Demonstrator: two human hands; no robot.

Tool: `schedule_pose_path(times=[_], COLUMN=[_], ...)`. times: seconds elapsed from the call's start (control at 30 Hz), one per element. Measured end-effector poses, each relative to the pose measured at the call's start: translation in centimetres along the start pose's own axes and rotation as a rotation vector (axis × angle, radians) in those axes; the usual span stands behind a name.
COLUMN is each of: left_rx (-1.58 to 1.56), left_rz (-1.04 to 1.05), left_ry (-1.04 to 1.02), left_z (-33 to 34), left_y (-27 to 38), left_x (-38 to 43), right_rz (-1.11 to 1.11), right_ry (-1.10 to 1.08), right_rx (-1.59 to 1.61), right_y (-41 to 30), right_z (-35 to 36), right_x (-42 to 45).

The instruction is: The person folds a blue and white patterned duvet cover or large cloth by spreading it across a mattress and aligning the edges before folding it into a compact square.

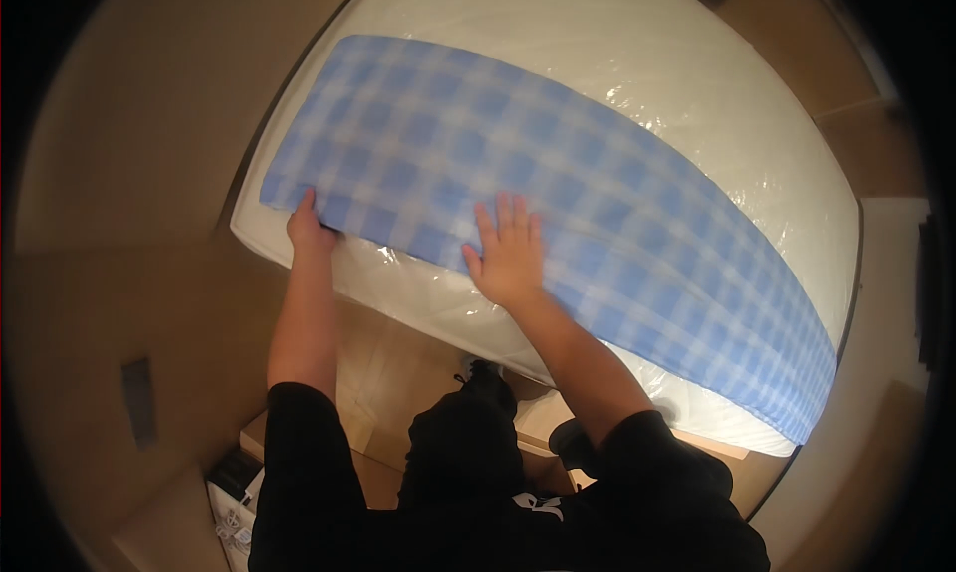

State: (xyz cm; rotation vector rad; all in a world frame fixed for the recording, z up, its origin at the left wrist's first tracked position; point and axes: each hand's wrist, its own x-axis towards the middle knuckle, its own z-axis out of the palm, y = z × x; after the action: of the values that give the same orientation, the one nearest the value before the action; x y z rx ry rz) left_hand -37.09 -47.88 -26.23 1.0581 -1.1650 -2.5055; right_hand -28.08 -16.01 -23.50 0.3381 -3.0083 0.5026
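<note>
A blue-and-white checked cloth [433,139], folded into a long band, lies across a white mattress [597,42] with a shiny clear plastic cover. At the cloth's near left edge, my left hand [308,225] pinches the border, thumb on top and the other fingers hidden below. My right hand [511,258] rests palm down on the near part of the cloth, its fingers spread. Small creases run through the cloth to the right of that hand. Along the near side, a strip of plastic-covered mattress shows beyond the cloth's border.
Wooden flooring [373,348] shows between the mattress and my body, with my black-trousered leg [463,437] over it. Low on the left, a bundled white cable [234,529] sits on a white surface beside a black object [233,473]. A brown wall [134,124] borders the mattress's left side.
</note>
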Motion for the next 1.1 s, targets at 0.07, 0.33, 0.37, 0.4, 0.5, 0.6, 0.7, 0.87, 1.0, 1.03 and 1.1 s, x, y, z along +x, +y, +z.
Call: schedule_pose_path(times=[0.07,0.33,0.37,0.4,0.5,0.6,0.7,0.87,1.0,1.03,1.1], left_rx=[0.019,0.242,0.289,0.438,0.919,1.375,1.689,1.878,1.656,1.665,1.681], left_rz=[0.062,0.642,0.693,0.762,0.951,1.051,1.085,1.225,1.331,1.321,1.306], left_ry=[0.039,-0.152,-0.216,-0.323,-0.763,-1.365,-1.489,-1.109,-1.102,-1.084,-1.034], left_z=[0.4,16.4,18.1,18.9,19.3,20.4,17.8,12.1,12.4,12.5,12.4], left_y=[1.0,4.0,3.1,1.9,-0.4,-5.3,-8.8,-10.1,-10.4,-9.8,-8.7], left_x=[-0.6,-17.3,-19.9,-22.1,-27.0,-30.7,-30.8,-24.9,-22.9,-23.3,-24.1], right_rz=[0.022,0.199,0.304,0.402,0.555,0.527,0.7,0.929,0.934,0.932,0.87], right_ry=[-0.045,-0.255,-0.285,-0.314,-0.124,0.024,0.049,0.087,-0.126,-0.217,0.006], right_rx=[0.027,0.533,0.898,1.266,1.996,2.025,2.219,1.736,1.248,1.227,1.726], right_y=[-0.3,2.8,4.9,6.6,8.2,14.1,19.1,20.0,21.5,20.3,17.1], right_z=[-0.1,-3.3,-3.7,-4.4,-12.5,-16.7,-16.5,-16.0,-14.8,-16.0,-19.7], right_x=[0.0,1.6,2.3,2.4,0.2,-4.4,-9.3,-11.9,-11.5,-10.7,-9.8])
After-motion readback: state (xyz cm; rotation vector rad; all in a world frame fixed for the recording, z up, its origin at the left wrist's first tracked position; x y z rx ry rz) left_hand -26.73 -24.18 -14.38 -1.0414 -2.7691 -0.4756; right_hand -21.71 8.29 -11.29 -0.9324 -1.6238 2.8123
